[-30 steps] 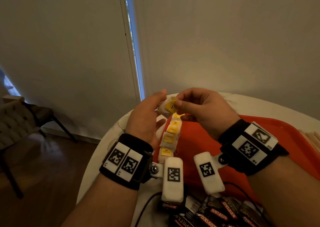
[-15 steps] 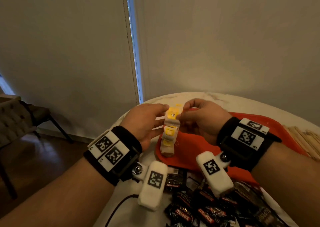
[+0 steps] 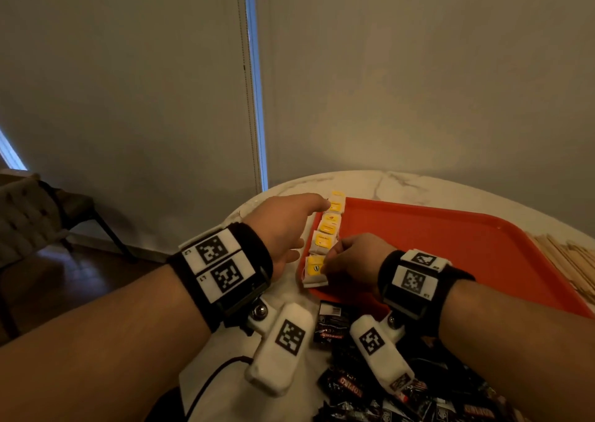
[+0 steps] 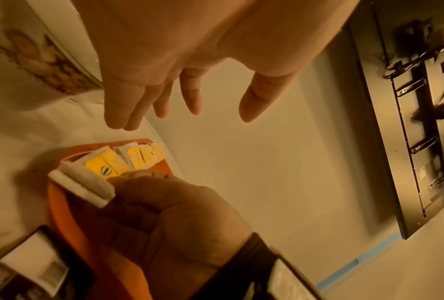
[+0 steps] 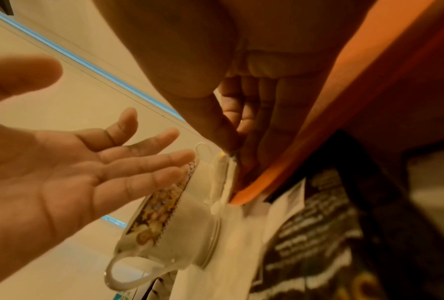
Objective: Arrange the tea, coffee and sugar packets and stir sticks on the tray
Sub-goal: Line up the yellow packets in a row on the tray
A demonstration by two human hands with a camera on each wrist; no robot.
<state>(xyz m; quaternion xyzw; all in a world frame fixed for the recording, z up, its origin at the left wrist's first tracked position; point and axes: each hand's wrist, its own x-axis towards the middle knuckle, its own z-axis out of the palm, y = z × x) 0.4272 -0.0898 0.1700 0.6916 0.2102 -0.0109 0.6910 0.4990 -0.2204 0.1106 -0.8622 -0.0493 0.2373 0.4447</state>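
We're at a white marble table by a grey wall w/ an orange tray. Our right hand pinches the nearest tea packet of a row along the tray's left edge. Just left of that grip, our left hand hovers w/ fingers spread, holding nothing.

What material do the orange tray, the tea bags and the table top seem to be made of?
Tray: probably moulded plastic, smooth with a dull sheen and a rounded raised rim.
Tea bags: white fibrous filter paper with glossy yellow paper tags.
Table top: white with grey veins, so marble or an imitation; I cannot tell which.
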